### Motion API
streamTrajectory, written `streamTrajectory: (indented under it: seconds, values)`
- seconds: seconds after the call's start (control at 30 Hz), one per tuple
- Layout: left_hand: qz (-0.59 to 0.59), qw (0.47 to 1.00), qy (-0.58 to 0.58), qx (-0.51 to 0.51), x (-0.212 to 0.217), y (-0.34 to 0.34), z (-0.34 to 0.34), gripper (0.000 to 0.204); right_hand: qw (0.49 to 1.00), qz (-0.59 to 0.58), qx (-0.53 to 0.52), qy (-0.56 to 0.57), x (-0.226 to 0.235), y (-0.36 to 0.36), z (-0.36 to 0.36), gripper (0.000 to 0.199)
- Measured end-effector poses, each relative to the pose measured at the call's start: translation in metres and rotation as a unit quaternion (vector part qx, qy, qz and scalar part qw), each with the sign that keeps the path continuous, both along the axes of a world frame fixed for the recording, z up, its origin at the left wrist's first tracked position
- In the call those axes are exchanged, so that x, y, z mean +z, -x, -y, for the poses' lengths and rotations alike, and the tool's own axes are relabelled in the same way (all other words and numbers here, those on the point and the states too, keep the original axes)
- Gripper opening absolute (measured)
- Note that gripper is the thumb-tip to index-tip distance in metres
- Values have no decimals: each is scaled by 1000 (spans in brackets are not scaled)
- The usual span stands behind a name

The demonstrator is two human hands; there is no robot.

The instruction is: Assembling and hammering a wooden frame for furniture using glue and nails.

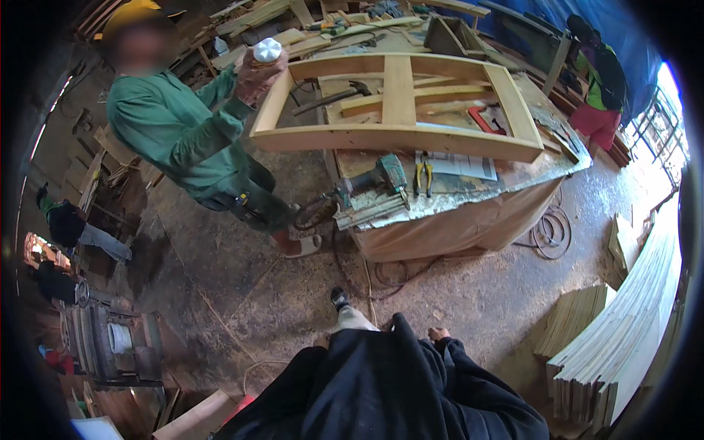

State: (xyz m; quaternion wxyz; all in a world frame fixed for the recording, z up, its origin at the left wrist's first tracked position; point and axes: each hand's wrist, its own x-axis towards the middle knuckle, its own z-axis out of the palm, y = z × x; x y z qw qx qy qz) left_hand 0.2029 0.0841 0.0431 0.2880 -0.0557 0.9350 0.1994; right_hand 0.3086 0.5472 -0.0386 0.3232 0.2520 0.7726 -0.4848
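The person's right hand (438, 334) hangs beside the dark jacket, fingers loosely curled and gripping nothing; the left hand is hidden behind the jacket, so I cannot tell its state. Well ahead, on the counter (469, 213), lies a wooden frame (400, 110), with a power tool (375, 180) and pliers (424, 176) near its front edge. A co-worker's hand (257, 73) holds a white bottle (267, 50) just beside the frame.

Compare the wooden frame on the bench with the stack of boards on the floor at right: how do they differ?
The wooden frame is assembled, with rails joined around a centre bar; the stack of boards is loose, separate pieces. The frame lies flat on the workbench; the boards are on the floor, stacked close together. A co-worker's hand is at the frame's corner; nobody touches the boards. Both are pale, unfinished wood.
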Motion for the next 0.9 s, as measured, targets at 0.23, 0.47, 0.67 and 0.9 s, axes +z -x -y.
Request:
streamTrajectory:
  seconds: [0.23,0.47,0.67,0.9]
  values:
    - [-161,969,-187,26,81,14,-39,16,997,43,-57,-9,18,-22,-7,30]
    - [-77,878,-463,96,175,73,-165,17,973,43,-222,38,23,-51,-19,27]
    - [-134,867,-458,-143,278,140,-293,16,904,39,-415,98,69,-28,-53,29]
    - [-386,831,-316,-246,295,268,-426,24,883,-85,-444,129,143,68,-139,29]
